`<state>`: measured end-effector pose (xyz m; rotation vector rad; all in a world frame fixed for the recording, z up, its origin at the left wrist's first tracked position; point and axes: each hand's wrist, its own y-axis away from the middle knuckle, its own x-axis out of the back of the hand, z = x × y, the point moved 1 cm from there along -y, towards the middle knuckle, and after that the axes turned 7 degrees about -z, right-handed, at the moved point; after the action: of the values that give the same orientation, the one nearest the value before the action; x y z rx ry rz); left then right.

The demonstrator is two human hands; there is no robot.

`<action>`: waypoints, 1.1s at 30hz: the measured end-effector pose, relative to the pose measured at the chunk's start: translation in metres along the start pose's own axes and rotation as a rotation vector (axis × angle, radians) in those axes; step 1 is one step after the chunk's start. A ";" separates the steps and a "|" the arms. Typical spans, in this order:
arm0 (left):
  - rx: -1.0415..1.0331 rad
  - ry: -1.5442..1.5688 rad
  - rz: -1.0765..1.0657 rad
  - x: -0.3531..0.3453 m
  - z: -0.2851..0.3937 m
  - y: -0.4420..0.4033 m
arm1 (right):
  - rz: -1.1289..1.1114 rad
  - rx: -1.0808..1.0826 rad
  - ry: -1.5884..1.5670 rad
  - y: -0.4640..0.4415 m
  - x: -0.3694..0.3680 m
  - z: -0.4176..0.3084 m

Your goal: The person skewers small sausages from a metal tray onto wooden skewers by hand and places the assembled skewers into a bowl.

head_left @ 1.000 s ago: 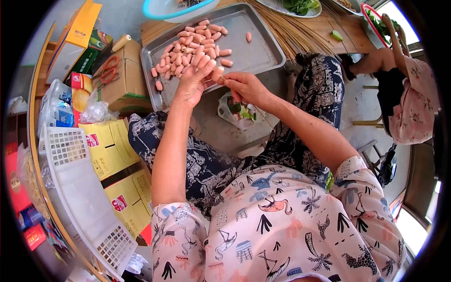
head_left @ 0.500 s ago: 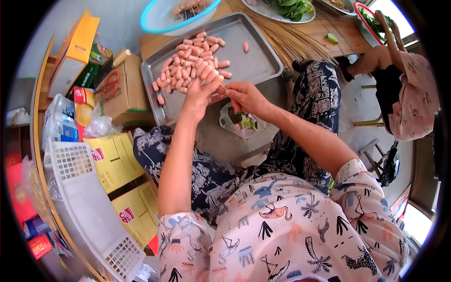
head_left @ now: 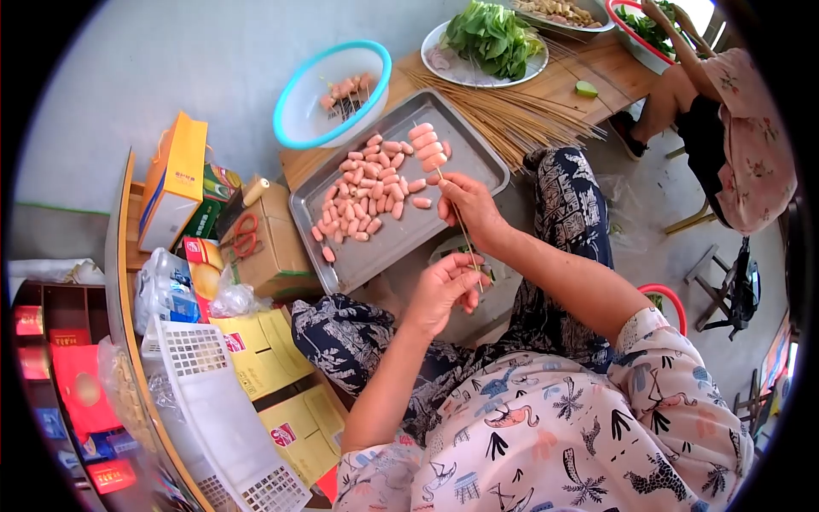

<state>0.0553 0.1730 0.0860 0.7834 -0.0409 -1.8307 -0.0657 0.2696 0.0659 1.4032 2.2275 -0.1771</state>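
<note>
Several small pink sausages (head_left: 429, 148) are threaded side by side on a thin bamboo skewer (head_left: 464, 229), which slants up over the metal tray. My right hand (head_left: 474, 210) is closed around the skewer just below the sausages. Lower down, my left hand (head_left: 442, 294) has its fingers closed at the skewer's bottom end. A heap of loose sausages (head_left: 367, 192) lies on the left part of the grey metal tray (head_left: 354, 277), with a few strays around it.
Behind the tray stand a blue-rimmed bowl (head_left: 288, 111) holding skewered pieces and a plate of leafy greens (head_left: 495, 43). Bare skewers (head_left: 503, 119) spread across the wooden table. Red-handled scissors (head_left: 246, 236) rest by a cardboard box (head_left: 277, 239). Another person (head_left: 751, 136) sits at the right.
The sausages on the skewer have moved up and away from my left hand. My left hand has shifted to the skewer's lower end, my right hand up near the sausages. The view has shifted.
</note>
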 end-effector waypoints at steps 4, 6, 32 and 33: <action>-0.017 -0.017 0.048 -0.003 -0.002 -0.004 | -0.023 -0.002 -0.080 0.003 0.003 -0.005; -0.044 -0.067 0.069 -0.004 0.006 -0.002 | -0.056 0.041 -0.085 0.007 0.000 -0.012; 0.050 -0.914 0.742 0.243 0.243 -0.136 | -0.356 -0.244 -0.023 0.045 0.017 -0.061; 0.096 -1.008 0.792 0.247 0.246 -0.148 | -0.367 -0.256 -0.014 0.045 0.018 -0.064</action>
<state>-0.2443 -0.0583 0.0994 -0.1789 -0.9492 -1.2735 -0.0540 0.3283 0.1200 0.8520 2.3806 -0.0225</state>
